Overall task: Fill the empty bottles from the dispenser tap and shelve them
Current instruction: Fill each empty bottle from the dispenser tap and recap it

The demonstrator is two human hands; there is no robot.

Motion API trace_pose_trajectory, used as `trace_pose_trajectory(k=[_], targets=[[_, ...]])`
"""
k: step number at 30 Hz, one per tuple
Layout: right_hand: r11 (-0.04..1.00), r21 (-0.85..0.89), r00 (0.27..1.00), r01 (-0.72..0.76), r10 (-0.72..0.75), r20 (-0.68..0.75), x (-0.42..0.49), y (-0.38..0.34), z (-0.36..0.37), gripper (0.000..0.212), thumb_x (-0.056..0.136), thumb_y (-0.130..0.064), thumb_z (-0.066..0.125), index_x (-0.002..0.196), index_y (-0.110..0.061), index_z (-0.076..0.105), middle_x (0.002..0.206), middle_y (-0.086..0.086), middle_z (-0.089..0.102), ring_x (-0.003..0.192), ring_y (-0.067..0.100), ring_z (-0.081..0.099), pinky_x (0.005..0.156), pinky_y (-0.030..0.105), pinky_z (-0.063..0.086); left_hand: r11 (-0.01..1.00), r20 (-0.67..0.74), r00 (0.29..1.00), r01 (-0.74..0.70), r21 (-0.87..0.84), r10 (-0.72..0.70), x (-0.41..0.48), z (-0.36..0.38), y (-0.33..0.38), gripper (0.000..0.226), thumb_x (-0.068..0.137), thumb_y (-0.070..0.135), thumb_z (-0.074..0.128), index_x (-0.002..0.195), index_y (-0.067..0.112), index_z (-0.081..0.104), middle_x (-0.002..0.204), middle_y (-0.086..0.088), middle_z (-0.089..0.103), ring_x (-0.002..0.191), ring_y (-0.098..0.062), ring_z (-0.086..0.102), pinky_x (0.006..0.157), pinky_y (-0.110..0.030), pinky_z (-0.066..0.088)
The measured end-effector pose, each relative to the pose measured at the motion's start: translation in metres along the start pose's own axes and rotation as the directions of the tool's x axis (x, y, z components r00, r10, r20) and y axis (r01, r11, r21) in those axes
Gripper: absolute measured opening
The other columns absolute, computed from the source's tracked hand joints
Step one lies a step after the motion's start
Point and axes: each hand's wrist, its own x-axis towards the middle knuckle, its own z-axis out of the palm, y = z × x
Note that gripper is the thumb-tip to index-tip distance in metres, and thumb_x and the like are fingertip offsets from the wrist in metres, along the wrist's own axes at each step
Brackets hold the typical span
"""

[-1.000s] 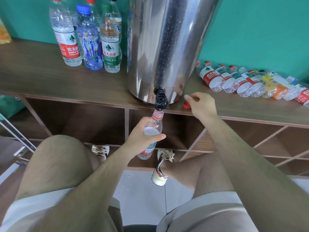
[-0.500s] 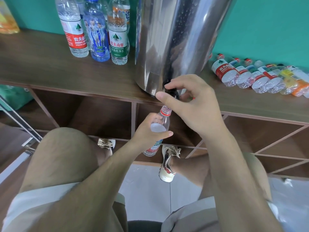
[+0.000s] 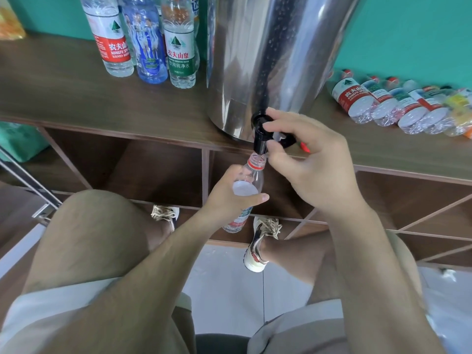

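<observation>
- Since a second ago my right hand has moved from the shelf top and now pinches the black tap.
- My left hand grips the uncapped bottle, which looks empty, its mouth just under the spout.
- Behind is the steel dispenser; upright bottles stand to its left and lying bottles to its right.

Between the fingers of the right hand, the tap is glossy black plastic; above them, the dispenser is polished metal; below, the bottle is clear plastic.

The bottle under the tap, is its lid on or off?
Off: the bottle shows an open mouth right under the black tap.
</observation>
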Motion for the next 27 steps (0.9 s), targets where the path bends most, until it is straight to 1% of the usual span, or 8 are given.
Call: trace_pose_trajectory(k=[3, 7, 9, 11, 14, 18, 24, 27], targets=[[0.999, 0.032, 1.000, 0.009, -0.009, 0.002, -0.004, 0.005, -0.003, 0.018, 0.098, -0.006, 0.070, 0.115, -0.008, 0.077, 0.136, 0.002, 0.068, 0.129, 0.004, 0.061, 0.101, 0.016, 0.046, 1.000, 0.002, 1.000, 0.018, -0.010, -0.018, -0.002, -0.001, 0.000, 0.062, 0.076, 0.041, 0.090, 0.125, 0.038, 0.052, 0.116, 0.016, 0.060, 0.111, -0.010, 0.064, 0.095, -0.036, 0.058], [0.995, 0.081, 0.998, 0.064, -0.064, -0.011, -0.010, 0.009, 0.001, 0.021, 0.100, 0.001, 0.064, 0.118, -0.002, 0.075, 0.138, 0.009, 0.066, 0.132, 0.014, 0.061, 0.109, 0.027, 0.047, 0.999, -0.022, 0.999, 0.031, -0.017, -0.031, -0.002, -0.001, 0.002, 0.064, 0.075, 0.042, 0.091, 0.124, 0.041, 0.051, 0.117, 0.015, 0.061, 0.110, -0.011, 0.064, 0.090, -0.030, 0.055], [0.990, 0.120, 0.997, 0.075, -0.077, 0.010, -0.013, 0.012, 0.001, 0.033, 0.092, 0.010, 0.057, 0.121, 0.002, 0.073, 0.142, 0.014, 0.063, 0.136, 0.020, 0.059, 0.109, 0.033, 0.049, 0.999, -0.024, 0.999, 0.040, -0.028, -0.041, -0.002, -0.001, 0.001, 0.066, 0.074, 0.043, 0.092, 0.125, 0.042, 0.051, 0.117, 0.014, 0.063, 0.110, -0.013, 0.065, 0.092, -0.033, 0.056], [0.987, 0.122, 0.995, 0.101, -0.102, -0.001, -0.014, 0.013, 0.003, 0.045, 0.082, 0.015, 0.052, 0.121, 0.005, 0.071, 0.143, 0.019, 0.061, 0.138, 0.025, 0.057, 0.112, 0.036, 0.047, 0.999, -0.021, 0.999, 0.041, -0.028, -0.042, -0.002, -0.002, 0.000, 0.067, 0.073, 0.043, 0.092, 0.126, 0.041, 0.051, 0.116, 0.014, 0.064, 0.111, -0.015, 0.065, 0.094, -0.036, 0.058], [0.985, 0.103, 0.990, 0.136, -0.132, -0.050, -0.015, 0.010, 0.008, 0.050, 0.074, 0.017, 0.052, 0.119, 0.008, 0.071, 0.138, 0.024, 0.061, 0.134, 0.029, 0.058, 0.114, 0.036, 0.044, 0.999, -0.017, 0.999, 0.039, -0.004, -0.039, -0.001, -0.001, 0.000, 0.070, 0.074, 0.043, 0.092, 0.129, 0.041, 0.050, 0.119, 0.014, 0.063, 0.112, -0.015, 0.065, 0.093, -0.034, 0.057], [0.986, 0.097, 0.989, 0.136, -0.130, -0.068, -0.016, 0.010, 0.010, 0.053, 0.071, 0.017, 0.050, 0.119, 0.006, 0.071, 0.135, 0.022, 0.062, 0.131, 0.027, 0.059, 0.112, 0.035, 0.045, 0.999, -0.016, 0.999, 0.037, 0.002, -0.037, -0.001, 0.000, -0.001, 0.071, 0.074, 0.042, 0.092, 0.131, 0.040, 0.049, 0.120, 0.014, 0.062, 0.112, -0.015, 0.064, 0.092, -0.031, 0.056], [0.987, 0.100, 0.991, 0.128, -0.122, -0.062, -0.016, 0.012, 0.011, 0.052, 0.072, 0.016, 0.050, 0.119, 0.006, 0.071, 0.135, 0.021, 0.062, 0.131, 0.029, 0.059, 0.112, 0.036, 0.046, 0.998, -0.009, 0.999, 0.042, 0.038, -0.042, -0.001, 0.001, -0.001, 0.071, 0.076, 0.042, 0.090, 0.134, 0.039, 0.048, 0.121, 0.018, 0.058, 0.112, -0.012, 0.061, 0.082, -0.020, 0.049], [0.987, 0.089, 0.990, 0.131, -0.126, -0.066, -0.017, 0.014, 0.011, 0.040, 0.082, 0.011, 0.057, 0.120, 0.005, 0.071, 0.135, 0.020, 0.063, 0.131, 0.027, 0.060, 0.111, 0.036, 0.047, 0.998, -0.003, 0.999, 0.045, 0.051, -0.045, 0.000, 0.002, -0.002, 0.074, 0.075, 0.044, 0.090, 0.135, 0.039, 0.047, 0.124, 0.016, 0.059, 0.115, -0.014, 0.061, 0.091, -0.028, 0.054]])
